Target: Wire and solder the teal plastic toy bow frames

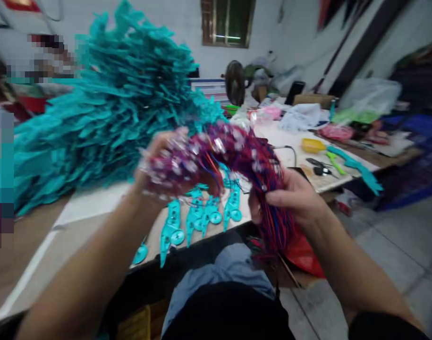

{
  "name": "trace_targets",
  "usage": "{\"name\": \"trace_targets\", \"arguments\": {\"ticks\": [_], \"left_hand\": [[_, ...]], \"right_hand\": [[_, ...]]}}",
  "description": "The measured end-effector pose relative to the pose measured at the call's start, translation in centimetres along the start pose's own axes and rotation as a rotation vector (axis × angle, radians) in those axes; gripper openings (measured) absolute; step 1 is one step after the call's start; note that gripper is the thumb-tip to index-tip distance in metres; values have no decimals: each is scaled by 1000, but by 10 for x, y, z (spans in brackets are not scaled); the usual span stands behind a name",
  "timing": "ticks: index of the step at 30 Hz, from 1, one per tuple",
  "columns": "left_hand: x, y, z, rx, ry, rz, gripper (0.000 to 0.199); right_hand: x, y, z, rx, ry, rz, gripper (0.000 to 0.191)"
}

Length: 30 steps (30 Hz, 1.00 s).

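Observation:
A thick bundle of red and blue wires (233, 146) arches between my two hands above the table's front edge. Whitish, shiny tips cluster at its left end and along its top, too smeared to make out. My left hand (159, 156) is closed round the left end, its fingers partly behind the bundle. Further right, my right hand (293, 193) grips the wires with the thumb in front, and loose strands hang below it. Under the bundle, several turquoise plastic parts (172, 226) with round discs lie in a row on the table (91, 222).
A tall heap of turquoise plastic pieces (123, 94) fills the left back. On the right lie a yellow scoop-like piece (313, 145), black-handled scissors (322, 169) and another turquoise part (357, 167). A fan (234, 82) stands behind. Something red (304, 255) is below my right hand.

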<state>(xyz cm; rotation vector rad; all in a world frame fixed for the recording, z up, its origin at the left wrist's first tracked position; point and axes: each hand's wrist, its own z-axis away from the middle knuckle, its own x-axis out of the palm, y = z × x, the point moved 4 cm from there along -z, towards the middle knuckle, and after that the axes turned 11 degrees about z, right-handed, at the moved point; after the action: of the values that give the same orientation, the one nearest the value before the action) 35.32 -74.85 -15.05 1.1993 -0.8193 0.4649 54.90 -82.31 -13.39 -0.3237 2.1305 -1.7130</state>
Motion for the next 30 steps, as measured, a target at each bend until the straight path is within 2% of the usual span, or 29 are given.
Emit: {"name": "trace_targets", "arguments": {"ticks": [2,3,4,6,7,8,10,13,15,18,21,23,25,26,28,30], "left_hand": [[11,-66,-17,-208,-104,4,68],[13,-104,-20,-352,-164,17,74],[11,-141,-22,-428,-182,41,77],[-2,-210,-18,-507,-104,13,74],[-7,-242,-11,-596,-103,-46,71],[-8,-268,-2,-671,-139,-107,69],[0,-301,12,-744,-265,-157,66],[34,-316,12,-719,-404,-105,71],[58,-320,2,-725,-447,-73,78],[76,-331,-9,-782,-443,-50,73],[71,-343,-12,-776,-421,-73,55],[63,-347,-13,-731,-424,-101,48],[52,-352,-15,-701,-408,-152,46],[47,-355,-17,-690,-398,-189,47],[38,-361,-19,-672,-382,-272,47],[32,-366,-21,-629,-376,-356,43]], "right_hand": [[-26,26,53,149,237,-29,28],[-38,38,78,189,377,-24,27],[-49,50,101,208,518,-7,26],[-66,70,143,206,753,54,27],[-72,79,161,195,848,99,27],[-75,88,177,183,937,157,26],[-77,105,205,169,1112,319,25],[-66,137,235,201,1322,644,22],[-54,162,244,229,1387,872,22],[-38,201,245,202,1361,1139,22],[-34,224,240,161,1254,1197,19],[-39,223,239,134,1111,1140,21],[-48,208,241,105,1000,1055,26],[-55,197,244,100,1006,1022,26],[-71,176,247,129,1104,966,21],[-86,165,242,205,1142,902,15]]}}
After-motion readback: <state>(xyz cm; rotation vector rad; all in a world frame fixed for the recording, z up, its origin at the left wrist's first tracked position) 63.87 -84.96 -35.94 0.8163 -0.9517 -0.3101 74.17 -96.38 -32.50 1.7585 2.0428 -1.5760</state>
